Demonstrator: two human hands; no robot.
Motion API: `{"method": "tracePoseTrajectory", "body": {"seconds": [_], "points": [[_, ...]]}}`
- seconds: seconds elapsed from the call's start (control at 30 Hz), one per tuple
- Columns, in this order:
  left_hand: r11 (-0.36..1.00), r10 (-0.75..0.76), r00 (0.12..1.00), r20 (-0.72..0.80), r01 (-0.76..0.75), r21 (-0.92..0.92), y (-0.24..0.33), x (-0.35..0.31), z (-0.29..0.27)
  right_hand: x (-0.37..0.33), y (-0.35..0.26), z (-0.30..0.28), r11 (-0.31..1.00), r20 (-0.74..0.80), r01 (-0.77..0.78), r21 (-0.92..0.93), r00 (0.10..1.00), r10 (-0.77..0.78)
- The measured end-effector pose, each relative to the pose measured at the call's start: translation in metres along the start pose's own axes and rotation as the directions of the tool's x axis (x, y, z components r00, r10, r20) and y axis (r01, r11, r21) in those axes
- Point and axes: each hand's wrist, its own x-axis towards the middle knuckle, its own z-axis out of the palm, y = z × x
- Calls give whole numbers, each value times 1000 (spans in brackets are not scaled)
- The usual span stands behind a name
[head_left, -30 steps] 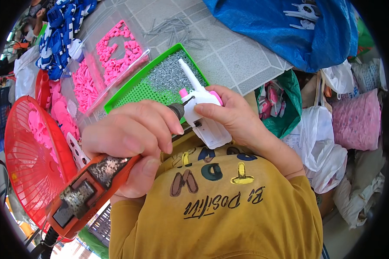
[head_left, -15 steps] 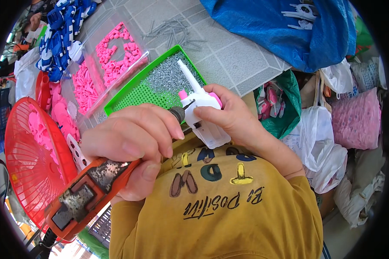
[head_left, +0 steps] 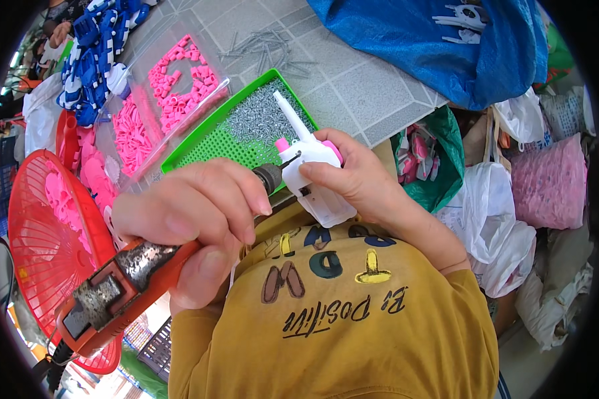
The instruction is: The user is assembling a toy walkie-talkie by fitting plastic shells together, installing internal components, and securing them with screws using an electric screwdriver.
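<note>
My left hand (head_left: 193, 216) is closed around an orange electric screwdriver (head_left: 130, 292) with worn, scuffed metal patches. Its grey chuck (head_left: 269, 177) points up and right, and the thin bit reaches the edge of a white plastic housing (head_left: 313, 176). Whether the tip sits in a screw hole I cannot make out. My right hand (head_left: 359, 174) grips that housing from its right side, thumb across the front. A long tapered white nozzle (head_left: 291, 114) rises from it, with pink parts showing on either side. Just beyond lies a green tray (head_left: 213, 136) with many small metal screws (head_left: 259, 114).
Clear trays hold small pink parts (head_left: 180, 86). Metal rods (head_left: 269, 50) lie on the tiled grey tabletop (head_left: 359, 86). At left leans a red basket (head_left: 53, 246) near blue-and-white pieces (head_left: 93, 63). A blue bag (head_left: 432, 53), a green bag (head_left: 439, 166) and white bags (head_left: 486, 226) are at right.
The screwdriver and my left hand have drawn slightly back to the left and down, and more of the bit shows. My right hand and the white housing are nearly still.
</note>
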Motion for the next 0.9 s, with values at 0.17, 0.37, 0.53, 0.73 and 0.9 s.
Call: {"method": "tracePoseTrajectory", "body": {"seconds": [0.17, 0.37, 0.53, 0.73, 0.9], "points": [[999, -38, 980, -194, 42, 14, -5, 0, 19, -1, 0, 0, 1000, 9, -1, 24, 1000, 1], [999, -20, 967, -254, 12, -35, -9, -2, 17, 2, 6, -4, 999, 10, 26, -19, 1000, -26], [999, -22, 981, -191, 28, 31, -7, 0, 18, 2, 3, -4, 997, -4, 11, -81, 1000, -12], [999, -20, 986, -168, 25, 29, -8, 0, 19, 3, 10, -3, 996, -38, 46, -73, 998, -49], [1000, -16, 999, -28, 15, -25, -3, 2, -3, 1, 7, -4, 999, -23, 32, -29, 999, -32]]}}
